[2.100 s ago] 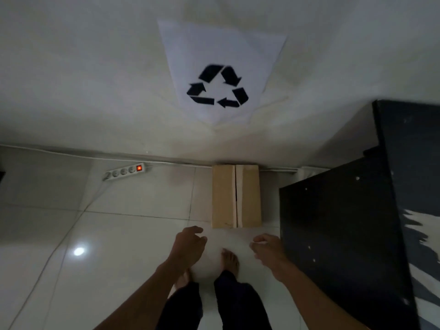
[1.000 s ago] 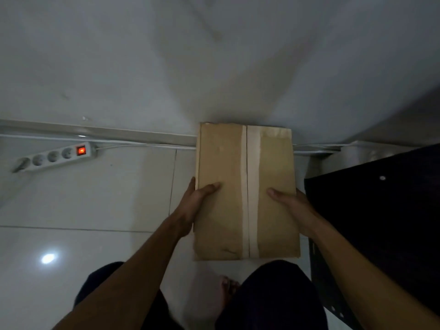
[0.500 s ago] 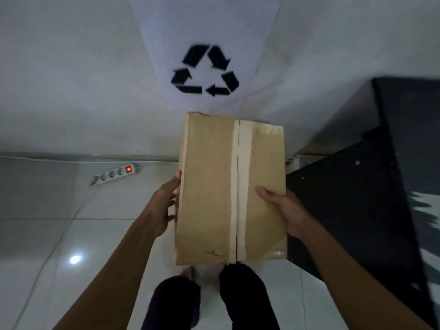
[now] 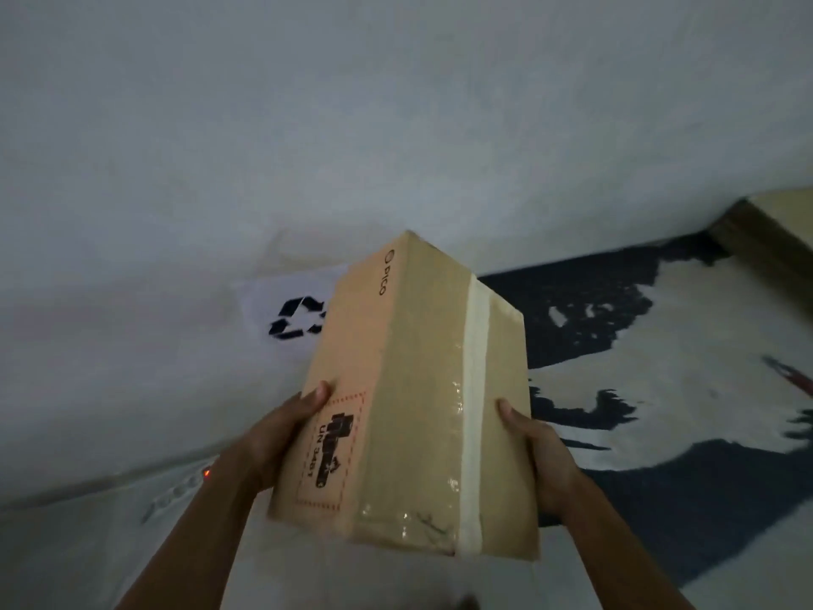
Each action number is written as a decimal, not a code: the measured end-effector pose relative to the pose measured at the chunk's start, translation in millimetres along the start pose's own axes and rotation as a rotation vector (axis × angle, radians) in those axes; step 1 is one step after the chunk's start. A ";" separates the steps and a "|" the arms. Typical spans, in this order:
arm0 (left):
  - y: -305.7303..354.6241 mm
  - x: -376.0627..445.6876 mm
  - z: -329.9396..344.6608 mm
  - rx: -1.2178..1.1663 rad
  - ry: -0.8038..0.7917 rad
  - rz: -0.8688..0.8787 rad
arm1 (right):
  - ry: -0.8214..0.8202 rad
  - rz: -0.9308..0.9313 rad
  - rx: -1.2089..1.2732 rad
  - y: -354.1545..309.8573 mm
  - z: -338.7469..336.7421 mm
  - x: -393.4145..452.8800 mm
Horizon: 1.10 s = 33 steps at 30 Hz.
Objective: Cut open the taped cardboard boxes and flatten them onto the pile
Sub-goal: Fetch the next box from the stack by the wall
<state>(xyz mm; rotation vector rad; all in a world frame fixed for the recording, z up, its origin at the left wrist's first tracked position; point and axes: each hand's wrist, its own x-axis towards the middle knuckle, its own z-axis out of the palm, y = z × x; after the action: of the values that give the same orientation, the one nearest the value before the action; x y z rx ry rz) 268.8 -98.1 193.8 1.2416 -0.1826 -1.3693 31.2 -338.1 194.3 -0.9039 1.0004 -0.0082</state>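
Observation:
A brown cardboard box (image 4: 418, 389) is up in the air in front of me, held between both hands. A strip of pale tape (image 4: 475, 389) runs along its top face over the flap seam. Its left side carries a red-dotted label with black print. My left hand (image 4: 281, 438) grips the left side, thumb on the label's edge. My right hand (image 4: 541, 455) grips the right side, thumb on the top face. The box is tilted, its far end raised and turned to the right.
A white sheet with a black recycling symbol (image 4: 299, 321) hangs on the wall behind the box. A dark table with a black-and-white patterned top (image 4: 660, 389) lies to the right. More brown cardboard (image 4: 774, 231) shows at the far right. A power strip (image 4: 176, 495) lies on the floor at left.
Both hands reached down, took the box off the floor by the wall and lifted it. It is now higher and swung to the right over the table, showing its left side.

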 end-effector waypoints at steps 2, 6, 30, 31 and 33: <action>10.9 0.9 35.0 -0.020 -0.114 0.020 | 0.031 -0.025 0.052 -7.4 -21.3 -24.0; 28.7 16.3 123.4 0.080 -0.206 0.086 | 0.227 -0.247 -0.055 -24.7 -79.9 -62.5; -33.8 137.2 532.6 0.343 0.069 0.303 | 0.052 -0.292 0.089 -100.4 -387.9 -128.4; -33.8 149.6 538.1 0.318 0.089 0.279 | 0.025 -0.296 0.094 -108.3 -396.2 -119.7; -30.2 173.1 549.7 0.276 0.135 0.238 | 0.002 -0.300 0.097 -126.5 -410.4 -102.9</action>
<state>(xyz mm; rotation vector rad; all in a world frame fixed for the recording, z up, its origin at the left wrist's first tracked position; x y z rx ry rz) -99.1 -528.4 306.4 1.4847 -0.4222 -1.0749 -277.6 -646.6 261.1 -0.9578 0.8509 -0.3084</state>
